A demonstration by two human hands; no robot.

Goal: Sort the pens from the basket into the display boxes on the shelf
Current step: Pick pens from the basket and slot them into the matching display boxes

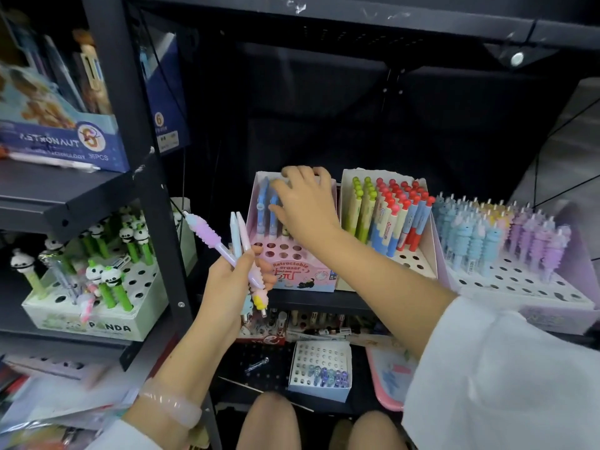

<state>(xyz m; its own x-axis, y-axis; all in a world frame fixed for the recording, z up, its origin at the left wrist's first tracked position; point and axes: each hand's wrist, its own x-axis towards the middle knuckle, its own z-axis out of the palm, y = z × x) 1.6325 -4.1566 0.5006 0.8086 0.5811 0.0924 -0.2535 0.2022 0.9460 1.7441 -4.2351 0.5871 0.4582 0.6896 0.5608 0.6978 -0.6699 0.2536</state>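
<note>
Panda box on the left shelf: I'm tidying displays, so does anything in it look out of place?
Yes. In the panda box, a clear pen and a pink-and-white pen lean askew among the upright green panda pens, and they do not match them.

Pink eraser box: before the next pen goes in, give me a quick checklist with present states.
1. Free holes in the pink eraser box: ok, front rows open.
2. Left hand grips the spare pens: ok.
3. Right hand over the blue pens: ok, fingers spread.
4. Right hand holding a pen: cannot tell, palm hidden.
5. Neighbouring red and green pen box undisturbed: ok, pens upright.
</note>
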